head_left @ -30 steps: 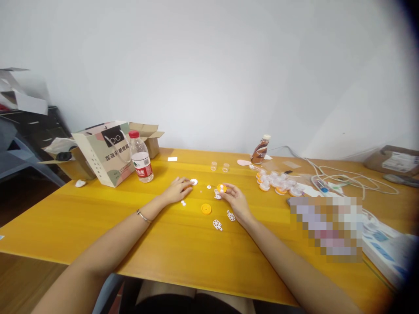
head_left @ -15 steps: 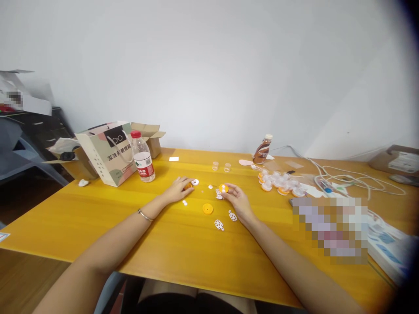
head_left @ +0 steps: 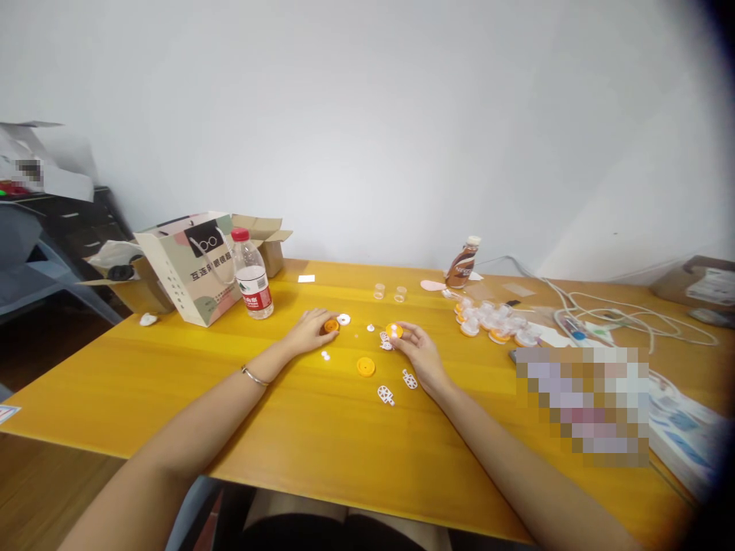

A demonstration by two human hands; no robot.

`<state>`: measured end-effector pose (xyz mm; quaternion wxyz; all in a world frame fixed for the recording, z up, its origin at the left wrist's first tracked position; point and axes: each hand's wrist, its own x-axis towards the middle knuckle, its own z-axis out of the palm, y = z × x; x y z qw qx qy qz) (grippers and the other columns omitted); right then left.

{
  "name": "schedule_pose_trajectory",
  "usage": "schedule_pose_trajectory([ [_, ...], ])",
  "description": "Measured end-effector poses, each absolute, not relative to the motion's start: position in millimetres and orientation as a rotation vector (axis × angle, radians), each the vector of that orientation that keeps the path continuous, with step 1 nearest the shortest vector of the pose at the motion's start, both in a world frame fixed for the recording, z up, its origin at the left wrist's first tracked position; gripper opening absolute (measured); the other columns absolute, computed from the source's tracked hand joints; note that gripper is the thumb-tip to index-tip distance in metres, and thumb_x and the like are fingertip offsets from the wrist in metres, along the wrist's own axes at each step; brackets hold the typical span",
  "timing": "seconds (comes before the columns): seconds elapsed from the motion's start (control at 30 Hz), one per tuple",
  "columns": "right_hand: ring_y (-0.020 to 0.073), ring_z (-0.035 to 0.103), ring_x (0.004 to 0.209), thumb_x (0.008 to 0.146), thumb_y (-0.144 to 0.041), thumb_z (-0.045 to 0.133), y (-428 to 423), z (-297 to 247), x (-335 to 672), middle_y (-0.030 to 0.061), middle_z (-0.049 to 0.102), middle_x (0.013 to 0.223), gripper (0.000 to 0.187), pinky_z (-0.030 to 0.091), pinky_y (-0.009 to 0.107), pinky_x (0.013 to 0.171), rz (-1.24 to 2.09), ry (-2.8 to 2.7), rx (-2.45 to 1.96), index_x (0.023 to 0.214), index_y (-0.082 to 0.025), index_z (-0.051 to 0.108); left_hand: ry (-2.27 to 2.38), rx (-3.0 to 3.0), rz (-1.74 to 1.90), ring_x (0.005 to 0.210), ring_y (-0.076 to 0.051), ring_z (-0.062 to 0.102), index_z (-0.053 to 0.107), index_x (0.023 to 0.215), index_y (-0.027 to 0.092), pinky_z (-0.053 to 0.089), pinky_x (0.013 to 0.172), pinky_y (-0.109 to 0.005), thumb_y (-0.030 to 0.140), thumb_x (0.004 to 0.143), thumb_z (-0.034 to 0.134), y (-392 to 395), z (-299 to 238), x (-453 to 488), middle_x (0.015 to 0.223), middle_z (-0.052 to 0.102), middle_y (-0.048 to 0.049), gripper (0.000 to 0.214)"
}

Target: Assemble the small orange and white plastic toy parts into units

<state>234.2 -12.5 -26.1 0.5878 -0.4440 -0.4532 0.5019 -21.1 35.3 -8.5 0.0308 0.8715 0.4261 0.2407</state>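
Observation:
My left hand [head_left: 311,330] is closed on a small round orange part [head_left: 331,327], gripped between thumb and fingers close to the tabletop. A white ring [head_left: 343,320] lies just beyond its fingertips. My right hand [head_left: 418,346] pinches an orange disc [head_left: 394,330] with white on its face. White openwork pieces [head_left: 387,341] lie right beside that disc. Nearer me are an orange wheel-like disc [head_left: 366,367] and two more white openwork pieces, one left [head_left: 386,395] and one right [head_left: 409,379]. Small white bits [head_left: 325,356] lie near my left wrist, and a white cap-like part [head_left: 370,327] sits between the hands.
Two small clear cups [head_left: 379,291] stand behind the hands. A water bottle [head_left: 253,279] and a paper bag [head_left: 192,268] are at the left. A brown drink bottle [head_left: 462,264], clustered clear-and-orange pieces [head_left: 494,321] and white cables [head_left: 609,310] occupy the right.
My left hand has turned slightly, so the orange part in it shows more of its face. The right hand stays nearly in place with its disc tilted a little.

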Motion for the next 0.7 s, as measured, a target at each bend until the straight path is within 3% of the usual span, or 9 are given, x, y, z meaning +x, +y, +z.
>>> schedule_pose_trajectory([
  [0.7,0.0131,0.059,0.065,0.052,-0.028,0.071,-13.7,-23.8,232.7,-0.0022,0.062,0.070,0.043,0.045,0.029,0.068,1.157,-1.074,-1.044,0.092,-0.022,0.054,1.302,2.719,0.756,0.088,-0.019,0.047,0.049,0.108,0.021,0.035,0.081,-0.032,0.037,0.078,0.044,37.1,-11.0,-21.7,0.091,0.052,-0.0055,0.034],
])
